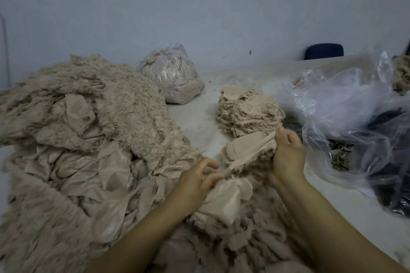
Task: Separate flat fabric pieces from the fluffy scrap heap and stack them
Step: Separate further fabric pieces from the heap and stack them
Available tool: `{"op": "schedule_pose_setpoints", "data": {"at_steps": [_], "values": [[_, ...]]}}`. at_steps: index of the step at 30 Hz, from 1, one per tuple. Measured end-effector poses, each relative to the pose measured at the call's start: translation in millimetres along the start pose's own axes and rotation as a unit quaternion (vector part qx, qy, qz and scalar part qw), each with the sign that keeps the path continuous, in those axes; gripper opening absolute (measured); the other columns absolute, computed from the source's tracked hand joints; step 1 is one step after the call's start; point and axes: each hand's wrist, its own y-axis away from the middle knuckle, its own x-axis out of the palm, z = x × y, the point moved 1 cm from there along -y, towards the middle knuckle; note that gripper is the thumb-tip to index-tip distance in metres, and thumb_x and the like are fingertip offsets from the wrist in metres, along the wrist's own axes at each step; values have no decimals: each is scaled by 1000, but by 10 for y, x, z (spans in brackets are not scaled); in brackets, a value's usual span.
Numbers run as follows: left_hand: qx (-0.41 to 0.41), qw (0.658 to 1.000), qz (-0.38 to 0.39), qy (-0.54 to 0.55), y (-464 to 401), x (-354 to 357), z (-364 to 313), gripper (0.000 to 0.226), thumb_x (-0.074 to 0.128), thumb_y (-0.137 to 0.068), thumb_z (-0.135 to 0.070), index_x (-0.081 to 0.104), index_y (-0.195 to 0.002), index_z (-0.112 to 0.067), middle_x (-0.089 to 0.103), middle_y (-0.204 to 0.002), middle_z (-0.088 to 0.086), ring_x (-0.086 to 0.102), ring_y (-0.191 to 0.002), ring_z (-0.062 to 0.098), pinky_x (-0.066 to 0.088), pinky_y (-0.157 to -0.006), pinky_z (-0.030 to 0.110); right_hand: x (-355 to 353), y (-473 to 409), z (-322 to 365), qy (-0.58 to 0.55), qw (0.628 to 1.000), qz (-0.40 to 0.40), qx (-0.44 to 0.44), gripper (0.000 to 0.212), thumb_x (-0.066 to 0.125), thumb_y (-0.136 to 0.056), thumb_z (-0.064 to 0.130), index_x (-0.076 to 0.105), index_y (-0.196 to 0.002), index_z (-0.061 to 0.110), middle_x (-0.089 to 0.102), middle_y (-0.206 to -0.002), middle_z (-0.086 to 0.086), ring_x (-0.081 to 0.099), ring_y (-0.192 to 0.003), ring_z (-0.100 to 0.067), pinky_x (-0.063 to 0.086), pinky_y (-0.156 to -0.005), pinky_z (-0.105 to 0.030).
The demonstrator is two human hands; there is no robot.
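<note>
Surroundings, left to right: the scrap heap point(84, 139) covers the left half of the table point(195, 122), fluffy pile mixed with smooth, crumpled backing faces. Behind it, against the wall point(199, 6), stands a tied clear bag point(173, 75) packed with pale scraps. To the right of centre sits the stack point(248, 111) of flat pieces, edges frayed, apart from the heap. A loose clear plastic sheet point(346, 106) billows over the right side of the table; dark material point(390, 162) shows through it at the far right, and greyish clippings point(339, 155) lie under its lower edge. A dark chair back point(324, 51) rises beyond the table edge. More fluffy scrap point(401, 73) sits at the right border.

Obstructions: the plastic sheet crowds the stack's right side and lies just beside the right hand.

Work position: the left hand point(197, 182) is curled, fingers pinching a fluffy edge at the heap's near right corner. The right hand point(286, 153) is raised, thumb and fingers gripping a flat piece point(246, 148) by its right end. The piece stretches between both hands, smooth face up, just in front of the stack and not touching it as far as can be seen. A second smooth fold point(226, 201) lies below the left hand.

Containers: the tied bag holds scraps; the contents under the plastic sheet cannot be identified.
</note>
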Motion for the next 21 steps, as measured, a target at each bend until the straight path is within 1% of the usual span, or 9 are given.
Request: {"op": "schedule_pose_setpoints", "data": {"at_steps": [4, 5, 7, 10, 11, 13, 16, 19, 21], "values": [[0, 990, 106, -94, -55, -91, 11, 20, 53, -95, -23, 71, -100, -17, 66, -95, -11, 55, -82, -5, 44, -79, 14, 32, 4, 183, -67, 990, 118, 43, 30, 50, -99, 23, 47, -70, 14, 42, -45, 5, 37, -34, -4, 32, -33, -16], [-9, 994, 86, -62, -81, -105, -51, 27, 53, -95, -30, 72, -93, -12, 68, -89, -3, 55, -74, -4, 47, -76, 19, 61, 46, 202, -74, 984, 152, 54, 28, 49, -98, 21, 48, -72, 13, 45, -45, 5, 40, -35, -3, 34, -34, -15], [-94, 988, 24, 123, -139, -124, -235, 60, 49, -82, -59, 70, -89, -4, 70, -81, 2, 62, -71, 6, 52, -76, 30, 133, 155, 197, -73, 976, 201, 49, 22, 49, -98, 19, 51, -77, 13, 50, -53, 4, 46, -45, -6, 40, -41, -17], [-241, 871, 105, 415, -239, -72, -457, 88, 51, -60, -74, 64, -108, -1, 69, -105, 14, 66, -101, 24, 51, -94, 36, 198, 309, 140, -58, 964, 258, 18, 17, 50, -96, 24, 54, -82, 15, 53, -65, -1, 49, -59, -13, 42, -54, -27], [-254, 844, 127, 455, -263, -53, -520, 89, 54, -62, -72, 63, -112, 1, 67, -109, 17, 63, -106, 29, 46, -99, 42, 199, 344, 120, -56, 960, 274, 17, 16, 51, -93, 28, 54, -83, 16, 52, -69, -4, 47, -63, -17, 41, -58, -32], [-240, 816, 119, 512, -310, -38, -608, 64, 62, -71, -52, 66, -109, 0, 67, -103, 19, 62, -100, 31, 42, -101, 46, 165, 387, 76, -52, 954, 295, 25, 17, 54, -87, 33, 54, -85, 16, 53, -73, -8, 48, -67, -20, 42, -60, -33], [-191, 835, 65, 511, -392, -20, -597, 28, 66, -71, -18, 69, -96, -4, 70, -90, 14, 67, -80, 20, 54, -83, 34, 77, 390, 25, -44, 948, 314, 38, 23, 52, -87, 34, 63, -86, 14, 65, -79, -9, 60, -75, -22, 53, -63, -28], [-152, 882, 66, 441, -439, -87, -555, 30, 71, -69, -20, 68, -95, -4, 72, -85, 12, 68, -75, 20, 56, -70, 31, 27, 344, 32, 3, 923, 364, 122, 52, 41, -89, 56, 76, -93, 18, 71, -101, -19, 67, -97, -35, 54, -83, -45], [-141, 907, 102, 384, -448, -121, -574, 25, 71, -73, -19, 68, -94, -5, 72, -79, 8, 68, -69, 16, 56, -61, 25, 36, 307, 62, 18, 911, 380, 160, 61, 46, -82, 63, 75, -96, 11, 71, -100, -21, 68, -94, -35, 56, -77, -44]]}}
